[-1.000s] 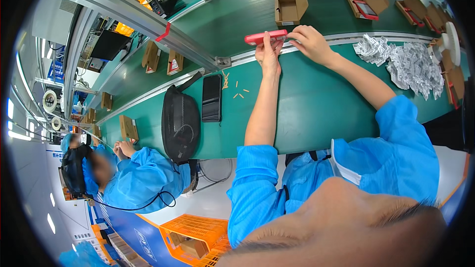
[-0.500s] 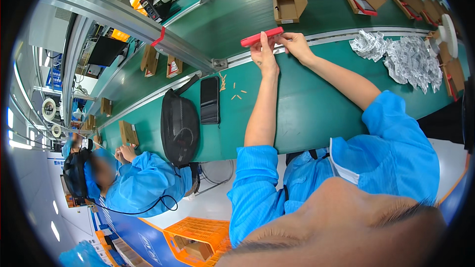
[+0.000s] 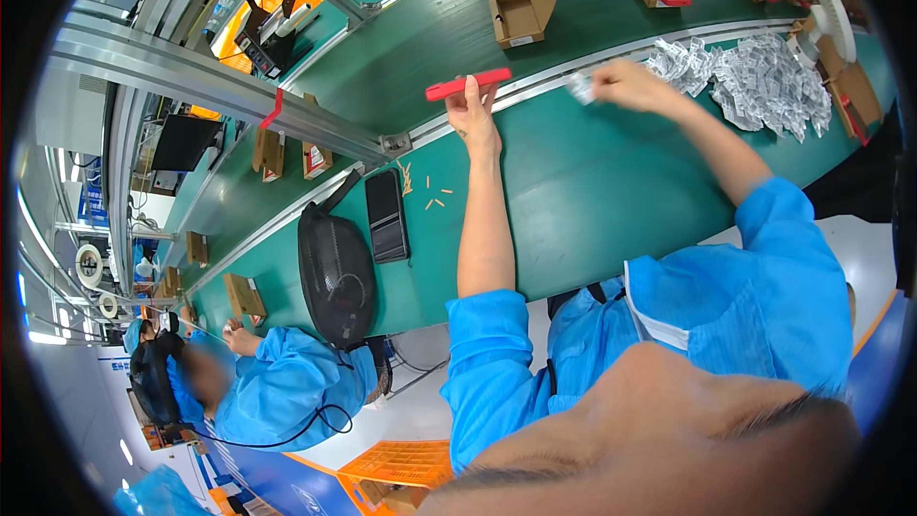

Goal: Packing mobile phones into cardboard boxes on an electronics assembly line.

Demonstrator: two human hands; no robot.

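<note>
My left hand point(image 3: 474, 119) is closed round a flat red rectangular object point(image 3: 441, 90), holding it up near the rail at the bench's far edge. Whether it is a case or a device I cannot tell. My right hand point(image 3: 632, 86) is apart from it, further right, pinching a small whitish clear plastic packet point(image 3: 580, 87) above the green bench. Just beyond that hand lies a heap of similar small packets point(image 3: 772, 91).
Open cardboard boxes point(image 3: 521, 19) stand on the green belt point(image 3: 583, 0) past the metal rail point(image 3: 549, 84). A black bag point(image 3: 334, 272), a black phone-like case point(image 3: 386, 215) and several small tan sticks point(image 3: 437, 203) lie left. A co-worker point(image 3: 287, 387) sits further left.
My right hand has left the red object and moved right; a small packet now shows in its fingers. My left hand still holds the red object. The whole view has shifted slightly.
</note>
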